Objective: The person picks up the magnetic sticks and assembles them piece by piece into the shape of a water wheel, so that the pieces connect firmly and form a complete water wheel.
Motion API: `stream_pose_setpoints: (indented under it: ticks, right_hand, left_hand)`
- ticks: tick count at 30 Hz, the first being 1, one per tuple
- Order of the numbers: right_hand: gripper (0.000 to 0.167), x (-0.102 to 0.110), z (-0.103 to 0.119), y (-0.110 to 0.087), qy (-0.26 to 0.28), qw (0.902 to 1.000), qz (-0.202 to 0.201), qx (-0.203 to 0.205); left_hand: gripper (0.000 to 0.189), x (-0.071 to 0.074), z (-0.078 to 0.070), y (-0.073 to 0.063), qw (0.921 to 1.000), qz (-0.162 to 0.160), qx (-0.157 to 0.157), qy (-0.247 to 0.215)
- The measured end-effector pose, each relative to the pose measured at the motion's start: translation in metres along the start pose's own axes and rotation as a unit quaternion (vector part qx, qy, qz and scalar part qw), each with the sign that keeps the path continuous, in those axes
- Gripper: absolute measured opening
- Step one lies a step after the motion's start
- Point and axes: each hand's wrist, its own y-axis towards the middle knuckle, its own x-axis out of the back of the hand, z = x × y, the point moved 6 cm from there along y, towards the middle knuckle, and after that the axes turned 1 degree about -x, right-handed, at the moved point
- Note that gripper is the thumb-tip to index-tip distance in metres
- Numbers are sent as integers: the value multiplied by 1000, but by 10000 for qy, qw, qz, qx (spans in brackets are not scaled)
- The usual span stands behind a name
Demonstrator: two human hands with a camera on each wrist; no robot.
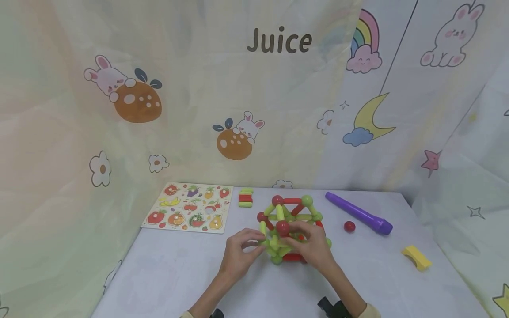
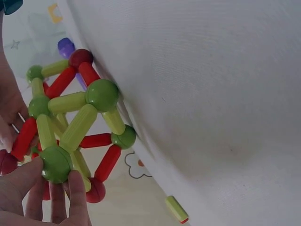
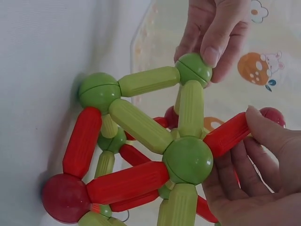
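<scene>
A magnetic stick-and-ball structure of green and red balls and rods stands on the white table. At its near left side my left hand pinches a green ball between thumb and fingers. My right hand is at the near right side. Its thumb and fingers grip a red rod with a red ball on its outer end. The rod's other end meets a green ball of the structure. In the head view the hands hide part of the structure's near side.
A fruit puzzle board lies at the back left, beside a few loose rods. To the right are a loose red ball, a purple tube and a yellow arch block. A printed curtain hangs behind the table.
</scene>
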Motion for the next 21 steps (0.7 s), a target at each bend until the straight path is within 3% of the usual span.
stream_pose_setpoints:
  ticks: [11, 21]
  right_hand:
    - [36, 1, 1, 5, 169, 9973, 336, 637]
    - [38, 5, -1, 4, 12, 9980, 407, 492]
  left_hand:
    - [22, 0, 0, 1, 10000, -9, -19, -18]
    - [24, -1, 0, 0, 10000, -22, -45, -32]
